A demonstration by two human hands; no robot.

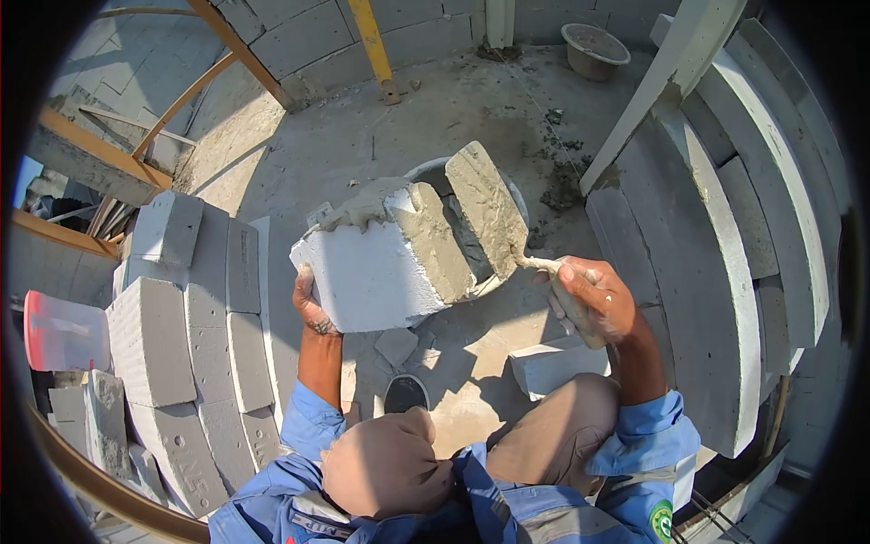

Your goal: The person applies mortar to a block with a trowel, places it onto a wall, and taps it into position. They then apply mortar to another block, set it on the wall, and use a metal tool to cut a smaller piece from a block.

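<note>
My left hand (pixel 313 304) grips the left end of a pale concrete block (pixel 362 281), held up in front of me. Grey wet mortar (pixel 430 240) coats the block's right end and lies along its top edge. The fingers beneath the block are partly hidden. In my right hand (pixel 594 299) is the handle of a trowel (pixel 489 208), its blade smeared with mortar and just right of the coated end. Behind the block and trowel a round mortar tub (pixel 517 195) stands on the floor, mostly covered from view.
Stacked blocks (pixel 208 299) rise on the left, beside a clear plastic container with a red rim (pixel 63 331). A block wall (pixel 675 263) and a pale post (pixel 666 91) stand right. One loose block (pixel 557 363) lies near my knee. A basin (pixel 594 52) sits at the back.
</note>
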